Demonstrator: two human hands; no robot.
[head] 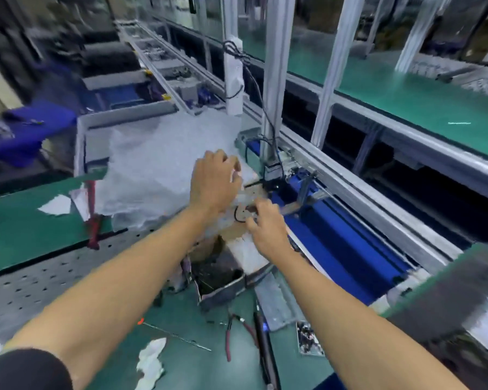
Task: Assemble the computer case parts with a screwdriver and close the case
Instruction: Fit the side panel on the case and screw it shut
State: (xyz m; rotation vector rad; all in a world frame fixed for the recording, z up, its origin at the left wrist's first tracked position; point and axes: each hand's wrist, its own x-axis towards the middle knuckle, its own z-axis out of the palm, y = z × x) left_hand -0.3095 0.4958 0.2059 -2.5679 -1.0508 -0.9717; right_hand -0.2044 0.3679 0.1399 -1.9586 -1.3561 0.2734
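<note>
Centrally, both bare arms are reaching forward over a green work table beside a conveyor line. The left hand is hovering palm-down with its fingers curled at the edge of a crumpled sheet of clear plastic wrap; the blur is making it impossible to tell whether the fingers are actually gripping the wrap or something small beneath it. The right hand is lying just beside it, fingers bent, thumb and forefinger appearing to be pinching a small round part ringed by a black cord, though the hold is not sharply visible. The perforated grey case panel is lying flat on the table under the left forearm. An open box of small parts is sitting between the two forearms. Nearer the viewer, red-handled pliers, a dark screwdriver, a thin metal rod and a crumpled white rag are resting on the table, untouched. A red-handled tool is leaning by the wrap.
</note>
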